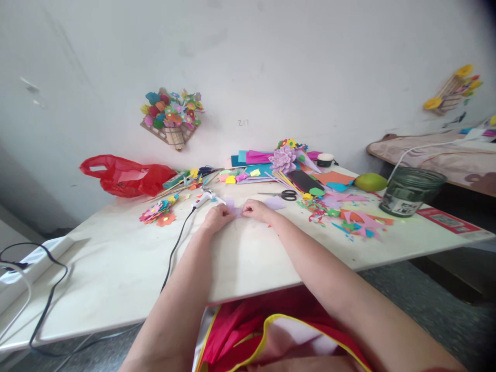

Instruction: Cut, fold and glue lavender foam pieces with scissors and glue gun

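Both hands rest close together over the middle of the white table. My left hand [219, 217] has its fingers pinched on the left part of a light purple piece [237, 212]. From the other side my right hand [253, 209] is closed on the same piece, its fingers curled. A second light purple sheet [274, 203] lies just beyond my right hand. The white glue gun [202, 198] stands behind my left hand, its black cord running toward the front edge. Black-handled scissors [287, 195] lie behind and right of my right hand.
A red plastic bag [132, 176] sits at the back left, with foam flowers [159, 211] before it. Colored scraps [358, 221], a dark phone [305, 183], a green fruit [371, 182] and a glass jar [411, 191] are on the right. A power strip [36, 258] lies far left.
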`<state>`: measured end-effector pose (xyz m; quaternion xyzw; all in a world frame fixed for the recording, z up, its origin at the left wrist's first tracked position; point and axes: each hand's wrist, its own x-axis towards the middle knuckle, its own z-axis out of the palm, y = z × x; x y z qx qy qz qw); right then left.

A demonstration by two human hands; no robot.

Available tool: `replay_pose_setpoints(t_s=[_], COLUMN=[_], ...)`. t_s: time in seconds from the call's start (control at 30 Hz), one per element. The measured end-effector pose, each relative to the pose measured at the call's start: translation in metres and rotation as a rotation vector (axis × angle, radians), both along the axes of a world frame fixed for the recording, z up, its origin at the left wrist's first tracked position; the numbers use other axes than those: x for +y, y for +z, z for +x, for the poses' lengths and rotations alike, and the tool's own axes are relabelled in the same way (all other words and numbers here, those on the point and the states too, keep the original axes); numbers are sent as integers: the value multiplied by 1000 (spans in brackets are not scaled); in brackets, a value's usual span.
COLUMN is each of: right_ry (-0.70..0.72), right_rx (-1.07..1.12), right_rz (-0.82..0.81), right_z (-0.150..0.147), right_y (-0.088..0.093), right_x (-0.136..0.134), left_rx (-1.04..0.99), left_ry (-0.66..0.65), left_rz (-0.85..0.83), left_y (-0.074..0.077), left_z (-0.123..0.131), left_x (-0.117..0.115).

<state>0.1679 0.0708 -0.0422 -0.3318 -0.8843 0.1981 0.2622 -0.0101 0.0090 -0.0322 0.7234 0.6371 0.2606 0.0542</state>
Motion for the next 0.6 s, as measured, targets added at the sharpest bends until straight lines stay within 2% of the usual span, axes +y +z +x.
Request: replay_pose_setpoints(t_s=[0.6], right_ry=[-73], right_rx=[-17], right_rz=[44], right_z=[-1], right_y=[0], right_x=[-1], left_rx=[170], left_ry=[38], left_rz=[-49], left_y=[11], left_z=[11], left_x=[-8])
